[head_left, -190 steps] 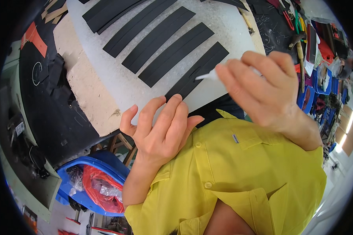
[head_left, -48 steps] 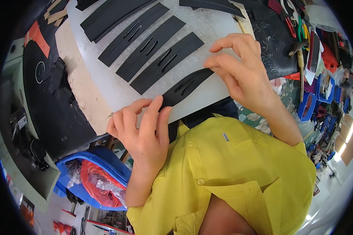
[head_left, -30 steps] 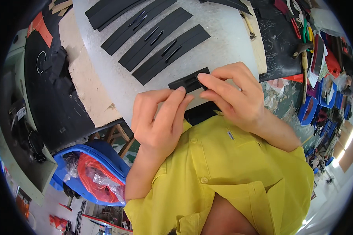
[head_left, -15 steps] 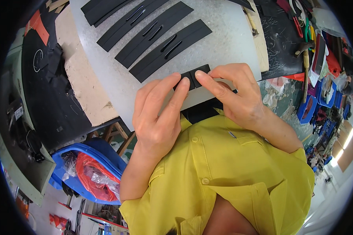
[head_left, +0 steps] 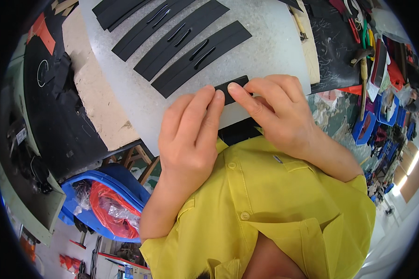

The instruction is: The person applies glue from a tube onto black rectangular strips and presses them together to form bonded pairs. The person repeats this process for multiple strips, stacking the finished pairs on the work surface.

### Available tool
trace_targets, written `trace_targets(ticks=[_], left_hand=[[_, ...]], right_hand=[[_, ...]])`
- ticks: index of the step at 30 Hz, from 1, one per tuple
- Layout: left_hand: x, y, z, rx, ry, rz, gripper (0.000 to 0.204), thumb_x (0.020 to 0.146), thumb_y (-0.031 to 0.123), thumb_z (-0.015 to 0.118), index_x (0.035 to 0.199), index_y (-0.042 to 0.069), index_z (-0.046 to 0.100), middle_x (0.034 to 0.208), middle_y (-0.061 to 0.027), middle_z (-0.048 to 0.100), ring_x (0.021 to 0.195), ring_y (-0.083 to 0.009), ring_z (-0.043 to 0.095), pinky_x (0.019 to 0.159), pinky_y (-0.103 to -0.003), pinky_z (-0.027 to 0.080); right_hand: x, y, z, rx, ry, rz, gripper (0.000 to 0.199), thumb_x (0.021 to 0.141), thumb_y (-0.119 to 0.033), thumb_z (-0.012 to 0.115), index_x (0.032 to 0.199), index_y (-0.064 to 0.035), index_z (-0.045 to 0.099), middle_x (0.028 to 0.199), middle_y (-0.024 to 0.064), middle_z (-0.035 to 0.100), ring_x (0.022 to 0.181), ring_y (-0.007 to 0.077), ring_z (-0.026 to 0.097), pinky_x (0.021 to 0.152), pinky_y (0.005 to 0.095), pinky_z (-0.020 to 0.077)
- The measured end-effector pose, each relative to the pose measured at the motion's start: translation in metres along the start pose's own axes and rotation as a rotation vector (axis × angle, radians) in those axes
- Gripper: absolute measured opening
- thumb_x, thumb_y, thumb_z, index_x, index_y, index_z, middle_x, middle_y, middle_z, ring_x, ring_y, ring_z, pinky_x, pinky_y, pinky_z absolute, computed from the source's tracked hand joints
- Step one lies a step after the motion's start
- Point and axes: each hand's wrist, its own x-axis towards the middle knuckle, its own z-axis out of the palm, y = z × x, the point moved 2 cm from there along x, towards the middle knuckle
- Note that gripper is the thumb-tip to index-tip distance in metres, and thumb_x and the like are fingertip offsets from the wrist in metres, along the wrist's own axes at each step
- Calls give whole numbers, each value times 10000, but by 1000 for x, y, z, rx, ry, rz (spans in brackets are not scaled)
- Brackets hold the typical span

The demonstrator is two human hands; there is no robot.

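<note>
My left hand [head_left: 190, 132] and my right hand [head_left: 284, 114] pinch a short black strip [head_left: 227, 97] at the near edge of a white board [head_left: 277, 51]. It looks like a folded-over band of leather-like material. The left fingertips and thumb press its left part; the right thumb lies on top of its right part, with the fingers behind. Both hands partly hide the strip. Beyond them several flat black strips [head_left: 174, 80] lie slanted side by side, with paired dark glossy lines near their middles.
Left of the white board lie a pale slab [head_left: 97, 102] and a black tabletop [head_left: 84, 135]. A blue bin [head_left: 86, 176] with red and clear plastic stands below left. At the right are a hammer [head_left: 363, 69], hand tools and blue baskets [head_left: 364, 128].
Both hands keep their grip on the black strip. My right thumb has shifted slightly left and the left fingers have drawn closer together. The strip's cross line no longer shows clearly.
</note>
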Motion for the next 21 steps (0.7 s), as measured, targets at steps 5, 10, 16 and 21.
trace_targets(ticks=[5,10,16,21], left_hand=[[0,16,-17,274,-235,11,344,913,295,683,1112,22,746,1243,-80,657,1076,-267,625,995,-465,390],[12,20,-20,311,-327,27,344,905,372,695,1071,78,757,1251,-66,634,1119,-247,606,1017,-492,317],[19,-37,-39,20,88,-284,311,736,213,864,1007,129,736,1050,-41,638,1001,-216,579,914,-406,343],[15,-43,-31,198,141,-261,352,727,205,867,1050,135,746,976,-11,637,838,-189,543,839,-365,321]], right_hand=[[4,-12,-5,-147,-100,-20,507,752,-98,672,1255,-37,691,1133,45,599,977,233,568,836,366,440],[26,-8,-19,-33,-283,-20,404,753,-72,668,1153,-56,726,1090,50,637,1016,240,595,845,377,447],[63,45,-22,132,114,12,285,777,-52,744,1061,-73,722,1011,70,705,989,250,648,840,389,450],[68,47,-8,71,169,39,280,788,-38,770,1060,-82,721,924,51,680,935,249,640,851,385,442]])
